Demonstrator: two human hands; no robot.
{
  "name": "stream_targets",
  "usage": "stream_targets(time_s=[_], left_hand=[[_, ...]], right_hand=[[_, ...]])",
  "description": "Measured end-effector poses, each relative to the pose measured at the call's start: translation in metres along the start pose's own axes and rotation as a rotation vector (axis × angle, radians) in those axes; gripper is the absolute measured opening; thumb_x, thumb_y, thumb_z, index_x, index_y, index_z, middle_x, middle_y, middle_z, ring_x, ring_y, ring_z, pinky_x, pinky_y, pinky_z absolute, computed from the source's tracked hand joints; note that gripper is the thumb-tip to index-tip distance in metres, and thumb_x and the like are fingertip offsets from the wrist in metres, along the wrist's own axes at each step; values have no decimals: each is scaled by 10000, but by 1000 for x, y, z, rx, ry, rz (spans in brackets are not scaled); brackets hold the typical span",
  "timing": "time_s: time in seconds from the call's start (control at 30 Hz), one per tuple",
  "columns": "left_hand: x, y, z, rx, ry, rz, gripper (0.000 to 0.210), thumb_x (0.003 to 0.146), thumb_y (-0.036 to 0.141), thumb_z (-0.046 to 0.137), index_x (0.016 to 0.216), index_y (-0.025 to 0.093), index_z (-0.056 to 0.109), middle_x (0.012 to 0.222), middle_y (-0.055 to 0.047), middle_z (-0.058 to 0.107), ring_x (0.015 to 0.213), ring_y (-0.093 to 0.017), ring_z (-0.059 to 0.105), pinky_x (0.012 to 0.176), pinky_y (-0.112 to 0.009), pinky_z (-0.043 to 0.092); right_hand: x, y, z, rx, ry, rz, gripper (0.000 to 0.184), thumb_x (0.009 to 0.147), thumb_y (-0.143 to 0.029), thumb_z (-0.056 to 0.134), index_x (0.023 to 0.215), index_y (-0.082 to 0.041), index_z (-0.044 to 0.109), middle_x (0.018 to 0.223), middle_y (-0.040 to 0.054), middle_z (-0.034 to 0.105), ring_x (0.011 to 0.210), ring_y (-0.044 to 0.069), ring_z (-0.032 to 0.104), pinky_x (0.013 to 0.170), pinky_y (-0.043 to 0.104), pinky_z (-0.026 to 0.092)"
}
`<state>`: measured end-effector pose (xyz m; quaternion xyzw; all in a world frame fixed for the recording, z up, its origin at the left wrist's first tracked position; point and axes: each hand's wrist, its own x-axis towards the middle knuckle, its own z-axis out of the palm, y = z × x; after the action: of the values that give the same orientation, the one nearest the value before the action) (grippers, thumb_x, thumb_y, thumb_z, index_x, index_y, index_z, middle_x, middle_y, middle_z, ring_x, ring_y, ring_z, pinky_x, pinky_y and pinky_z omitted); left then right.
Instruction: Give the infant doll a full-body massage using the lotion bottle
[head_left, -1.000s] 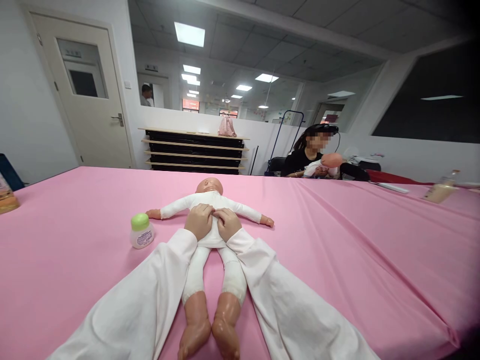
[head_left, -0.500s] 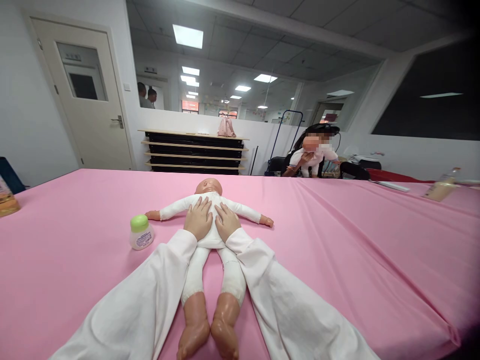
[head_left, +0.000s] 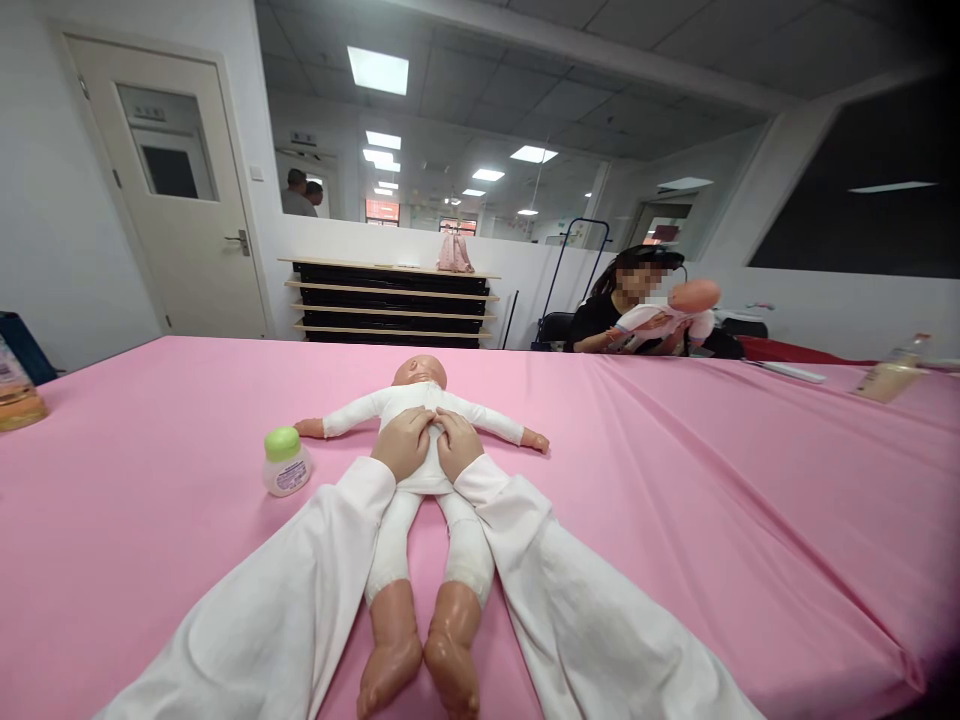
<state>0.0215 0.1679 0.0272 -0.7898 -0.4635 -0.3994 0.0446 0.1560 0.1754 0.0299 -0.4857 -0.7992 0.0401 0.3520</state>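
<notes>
A baby doll (head_left: 431, 480) in a white top and leggings lies stretched out, its head at the far end, arms spread and bare feet towards me. On the middle of its torso rest my left hand (head_left: 403, 443) and my right hand (head_left: 458, 445), side by side. The fingers of both are bent and drawn together, their tips meeting at the doll's midline. Whether they pinch any cloth there is hidden. A small jar with a green lid (head_left: 286, 462) stands left of my left hand, near the doll's outstretched hand.
A pink sheet (head_left: 675, 560) covers the table, creased on the right. One bottle with amber liquid (head_left: 19, 395) is at the left edge; another bottle (head_left: 896, 370) is at the far right. Beyond the table a person (head_left: 592, 320) holds another doll (head_left: 694, 297).
My fingers, earlier spread flat on the doll's torso, have curled and come together towards its midline. Across the table, the person has shifted the other doll to the right.
</notes>
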Motion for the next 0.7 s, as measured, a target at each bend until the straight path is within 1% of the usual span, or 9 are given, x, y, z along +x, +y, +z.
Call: stream_targets(time_s=[0.1, 0.2, 0.3, 0.4, 0.63, 0.7], left_hand=[[1, -1, 2, -41, -10, 27, 398, 804, 139, 343, 1169, 120, 500, 1213, -52, 500, 1175, -123, 436, 1057, -319, 377], [2, 1, 1, -76, -46, 90, 427, 827, 159, 317, 1231, 122, 450, 1261, -52, 463, 1210, -113, 408, 1085, -321, 351], [2, 2, 0, -93, -62, 103, 424, 832, 156, 306, 1229, 129, 453, 1248, -52, 475, 1193, -111, 426, 1072, -318, 367], [2, 2, -1, -103, -66, 62, 413, 807, 121, 316, 1178, 136, 496, 1193, -52, 519, 1126, -111, 483, 1031, -316, 408], [1, 0, 1, -110, -53, 30, 433, 747, 67, 343, 1138, 137, 515, 1149, -46, 544, 1091, -115, 497, 1003, -317, 421], [1, 0, 2, -87, -29, 0, 413, 747, 64, 342, 1110, 135, 527, 1112, -46, 559, 1059, -118, 509, 975, -316, 436]], right_hand=[[2, 1, 2, -8, -23, 21, 495, 734, -86, 340, 1203, -116, 496, 1274, 61, 462, 1194, 145, 411, 1061, 332, 312], [3, -1, 2, -28, -41, 22, 504, 769, -117, 330, 1261, -95, 439, 1293, 86, 439, 1219, 148, 390, 1077, 339, 291], [3, -3, 1, -62, -60, 47, 494, 779, -127, 333, 1259, -90, 441, 1313, 90, 416, 1234, 166, 374, 1078, 362, 286], [2, 0, 3, -78, -48, 58, 478, 782, -125, 333, 1239, -101, 470, 1322, 84, 408, 1245, 170, 363, 1077, 381, 284], [1, 2, 4, -54, 0, 61, 433, 779, -127, 354, 1176, -128, 529, 1271, 69, 466, 1206, 162, 403, 1052, 373, 314], [0, 1, 2, -43, 23, 55, 391, 772, -125, 376, 1113, -137, 566, 1213, 63, 513, 1161, 162, 436, 1024, 361, 338]])
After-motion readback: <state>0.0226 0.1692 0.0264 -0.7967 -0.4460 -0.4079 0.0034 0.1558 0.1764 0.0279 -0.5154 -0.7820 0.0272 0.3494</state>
